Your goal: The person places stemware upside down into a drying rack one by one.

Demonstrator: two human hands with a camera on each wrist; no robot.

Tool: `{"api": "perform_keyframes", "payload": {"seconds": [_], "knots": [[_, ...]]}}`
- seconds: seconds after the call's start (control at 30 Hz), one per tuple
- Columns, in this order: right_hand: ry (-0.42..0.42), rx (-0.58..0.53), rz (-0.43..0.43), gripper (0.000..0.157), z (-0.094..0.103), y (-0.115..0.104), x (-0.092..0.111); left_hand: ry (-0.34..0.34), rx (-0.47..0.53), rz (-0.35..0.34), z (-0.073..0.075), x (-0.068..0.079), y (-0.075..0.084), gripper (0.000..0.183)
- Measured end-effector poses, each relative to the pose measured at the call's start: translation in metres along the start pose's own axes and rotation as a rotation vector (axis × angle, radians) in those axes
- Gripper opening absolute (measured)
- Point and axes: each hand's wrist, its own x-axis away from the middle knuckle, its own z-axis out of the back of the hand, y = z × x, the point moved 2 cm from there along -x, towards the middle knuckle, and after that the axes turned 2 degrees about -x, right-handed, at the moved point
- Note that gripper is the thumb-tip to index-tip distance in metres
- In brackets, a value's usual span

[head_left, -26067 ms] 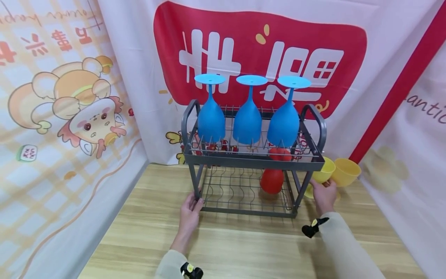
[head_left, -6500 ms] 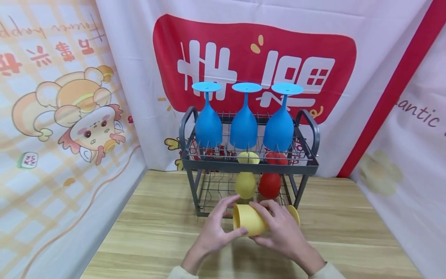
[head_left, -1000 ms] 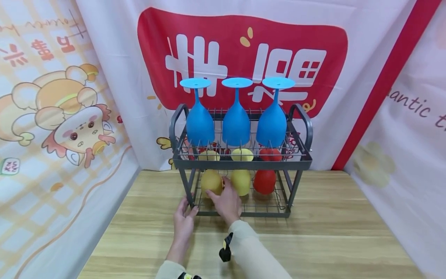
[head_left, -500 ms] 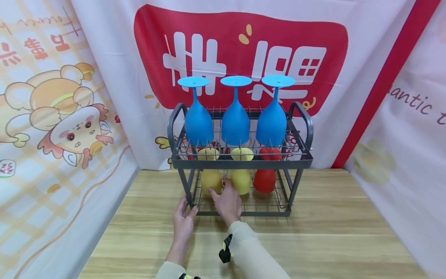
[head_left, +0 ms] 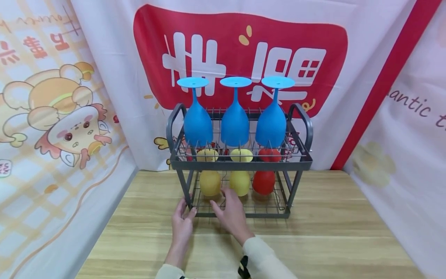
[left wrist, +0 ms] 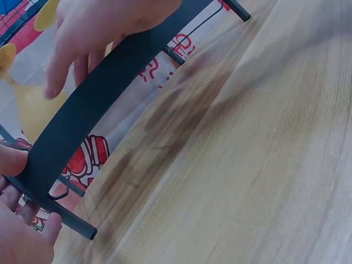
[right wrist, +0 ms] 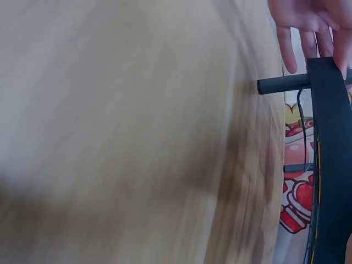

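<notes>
A two-tier dark grey dish rack (head_left: 240, 166) stands on the table. My left hand (head_left: 182, 224) grips its lower front-left corner, thumb on the front bar in the left wrist view. My right hand (head_left: 232, 212) is over the front bar of the lower tier, fingers spread and holding nothing. Just behind it, an orange-yellow goblet (head_left: 210, 186) is upside down on the lower tier at the left. A paler yellow goblet (head_left: 240, 184) is in the middle and a red goblet (head_left: 263, 183) to its right, both inverted. Bowls and feet show; the upper tier's front bar partly hides them.
Three inverted blue goblets (head_left: 235, 126) line the upper tier, between the rack's two raised side handles. Behind the rack hangs a printed white and red cloth (head_left: 240, 23); more cloth closes off both sides. The wood table (head_left: 331, 232) reaches forward and to either side.
Since half a second ago my right hand has let go of the orange-yellow goblet and drawn back toward me. My left hand keeps its place. Earlier, both yellow goblets were outside the rack.
</notes>
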Motion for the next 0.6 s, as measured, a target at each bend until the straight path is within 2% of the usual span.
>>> {"api": "perform_keyframes", "payload": {"seconds": [0.1, 0.27, 0.47, 0.6], "knots": [[0.015, -0.012, 0.11, 0.056, 0.017, 0.01, 0.015, 0.002, -0.02, -0.001, 0.0, 0.0, 0.0, 0.059], [0.115, -0.004, 0.334, 0.052, 0.055, 0.037, 0.035, 0.004, -0.103, 0.009, 0.003, 0.002, 0.002, 0.059], [0.14, 0.117, 0.421, 0.06, 0.117, 0.077, 0.064, -0.059, -0.254, -0.036, 0.016, 0.004, 0.002, 0.059], [0.146, 0.268, 0.468, 0.059, 0.172, 0.115, 0.08, -0.12, -0.446, -0.1, 0.036, 0.002, 0.011, 0.063]]}}
